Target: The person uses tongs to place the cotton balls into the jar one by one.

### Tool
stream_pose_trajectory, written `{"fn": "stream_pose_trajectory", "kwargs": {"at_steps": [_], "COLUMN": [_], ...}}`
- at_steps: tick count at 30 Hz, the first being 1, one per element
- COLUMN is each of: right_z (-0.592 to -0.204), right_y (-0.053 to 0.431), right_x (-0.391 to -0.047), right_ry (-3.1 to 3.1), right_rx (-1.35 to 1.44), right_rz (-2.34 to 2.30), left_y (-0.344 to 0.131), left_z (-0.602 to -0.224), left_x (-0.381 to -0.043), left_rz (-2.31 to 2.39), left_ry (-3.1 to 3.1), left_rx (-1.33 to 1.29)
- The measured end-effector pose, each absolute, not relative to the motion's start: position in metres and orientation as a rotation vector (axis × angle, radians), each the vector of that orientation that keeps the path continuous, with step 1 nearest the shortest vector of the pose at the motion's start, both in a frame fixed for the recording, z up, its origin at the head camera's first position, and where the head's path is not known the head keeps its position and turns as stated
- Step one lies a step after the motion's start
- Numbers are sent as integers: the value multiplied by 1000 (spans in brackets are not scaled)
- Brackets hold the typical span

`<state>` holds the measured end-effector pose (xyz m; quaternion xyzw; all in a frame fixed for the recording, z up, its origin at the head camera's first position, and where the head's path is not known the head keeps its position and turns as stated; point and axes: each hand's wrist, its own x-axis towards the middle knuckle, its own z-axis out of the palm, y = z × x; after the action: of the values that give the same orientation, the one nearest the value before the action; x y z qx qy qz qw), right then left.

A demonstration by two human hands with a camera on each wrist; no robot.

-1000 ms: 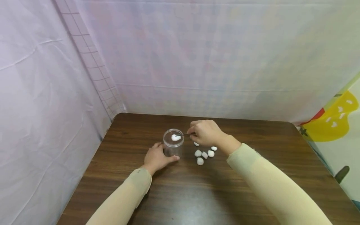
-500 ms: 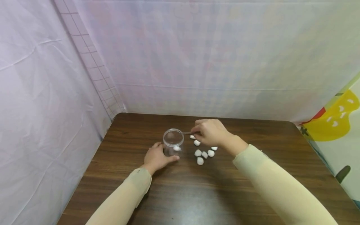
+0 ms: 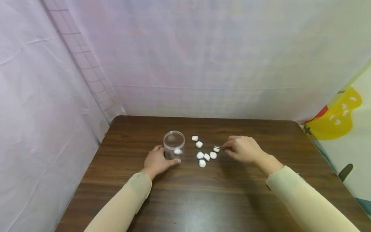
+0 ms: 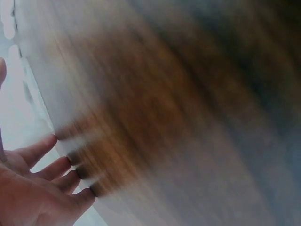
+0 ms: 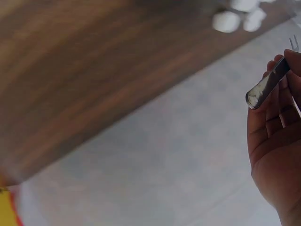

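In the head view my left hand [image 3: 157, 161] holds the lower side of a clear round jar [image 3: 169, 147], its thumb reaching round the front. One white lump [image 3: 177, 151] lies inside the jar. My right hand [image 3: 244, 149] pinches slim metal tweezers [image 5: 267, 84] whose two tips show in the right wrist view. Those tips are at the rightmost loose white lump [image 3: 216, 149]; whether they grip it I cannot tell. Several more small white lumps [image 3: 202, 163], like marshmallows or cotton balls, lie loosely grouped between the jar and my right hand.
A dark wood-grain table [image 3: 203, 196] bears everything. Its far edge meets a pale curtain [image 3: 203, 64], and another white sheet [image 3: 43, 129] hangs along the left. A yellow patterned shape [image 3: 333, 122] is on the right side.
A white lump held by the tweezers over the jar's mouth was let go and dropped into the jar. My right hand then moved right with the tweezers to the loose lumps.
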<state>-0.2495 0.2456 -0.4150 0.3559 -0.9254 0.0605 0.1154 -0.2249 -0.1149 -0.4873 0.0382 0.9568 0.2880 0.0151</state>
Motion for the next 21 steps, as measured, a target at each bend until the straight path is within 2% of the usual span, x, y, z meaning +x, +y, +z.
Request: {"fn": "stream_pose_trajectory", "kwargs": {"at_steps": [7, 21], "right_z": [-441, -454], "right_y": [270, 264], "right_x": [-240, -244], "right_ry": [-2825, -2773], "right_rx": [957, 995], "right_rz": [182, 159], "left_y": [-117, -117], "left_z": [-488, -491], "left_x": [-225, -226], "left_rz": [884, 873], "left_ry": [2978, 2992], "left_rx": [124, 125]}}
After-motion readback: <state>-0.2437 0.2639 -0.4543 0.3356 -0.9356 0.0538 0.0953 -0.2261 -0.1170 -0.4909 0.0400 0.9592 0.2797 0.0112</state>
